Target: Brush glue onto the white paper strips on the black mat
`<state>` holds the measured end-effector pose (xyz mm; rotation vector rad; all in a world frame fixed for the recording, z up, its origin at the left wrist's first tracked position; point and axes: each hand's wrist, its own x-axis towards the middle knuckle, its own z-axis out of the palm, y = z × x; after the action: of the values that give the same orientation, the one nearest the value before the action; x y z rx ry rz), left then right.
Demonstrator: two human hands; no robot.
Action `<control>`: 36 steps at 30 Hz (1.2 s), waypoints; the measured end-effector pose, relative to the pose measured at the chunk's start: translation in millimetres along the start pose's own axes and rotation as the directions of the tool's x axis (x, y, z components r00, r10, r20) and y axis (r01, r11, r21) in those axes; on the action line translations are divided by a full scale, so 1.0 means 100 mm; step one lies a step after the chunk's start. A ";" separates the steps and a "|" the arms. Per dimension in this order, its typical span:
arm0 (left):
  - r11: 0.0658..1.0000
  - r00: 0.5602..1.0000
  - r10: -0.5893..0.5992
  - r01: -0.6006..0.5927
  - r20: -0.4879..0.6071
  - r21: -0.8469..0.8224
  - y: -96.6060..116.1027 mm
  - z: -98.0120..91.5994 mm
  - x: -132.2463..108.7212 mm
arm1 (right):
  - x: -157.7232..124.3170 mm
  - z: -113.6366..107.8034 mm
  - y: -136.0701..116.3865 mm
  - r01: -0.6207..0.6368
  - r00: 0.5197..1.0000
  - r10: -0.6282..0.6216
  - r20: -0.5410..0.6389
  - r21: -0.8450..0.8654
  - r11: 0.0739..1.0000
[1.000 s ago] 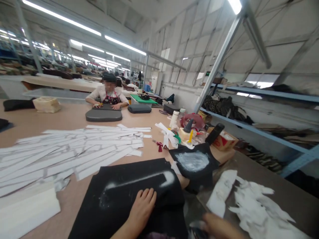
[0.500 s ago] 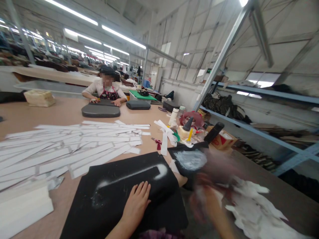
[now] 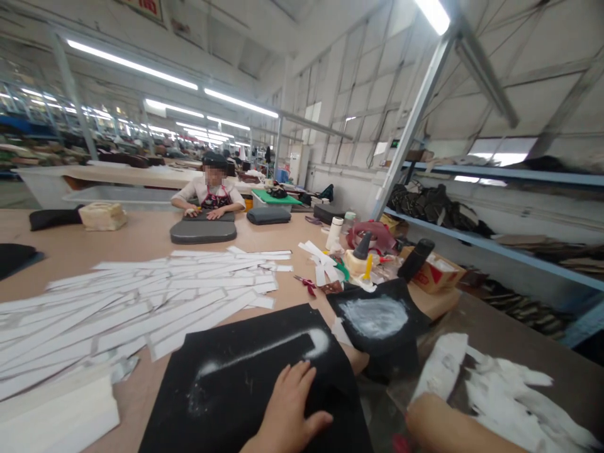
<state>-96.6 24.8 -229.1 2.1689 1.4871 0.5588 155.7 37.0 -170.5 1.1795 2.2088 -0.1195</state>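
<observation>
Left hand (image 3: 289, 410) open, pressed flat on black fabric panel (image 3: 245, 371); right of panel, right hand (image 3: 448, 428), grip unclear, beside white scraps (image 3: 509, 393); beyond, carton (image 3: 433, 274), red print unreadable.

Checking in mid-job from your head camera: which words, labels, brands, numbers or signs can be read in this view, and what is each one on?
Nothing here can be quoted; no text is legible.
Framed sign high on the wall: red characters, cut off by the picture's top edge, too small to read.
Cardboard box: red print, too blurred to read.
Small green wall sign: too small to read.
</observation>
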 end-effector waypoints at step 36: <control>0.935 0.979 -0.198 0.206 -0.057 0.290 -0.61 -0.78 -0.54 | 1.60 -0.44 -0.85 0.373 0.600 -0.340 -0.724 -0.123 0.920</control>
<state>-204.7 3.9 -204.0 2.1902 1.8849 0.3115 3.5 117.1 -243.2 0.8492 3.1722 0.1956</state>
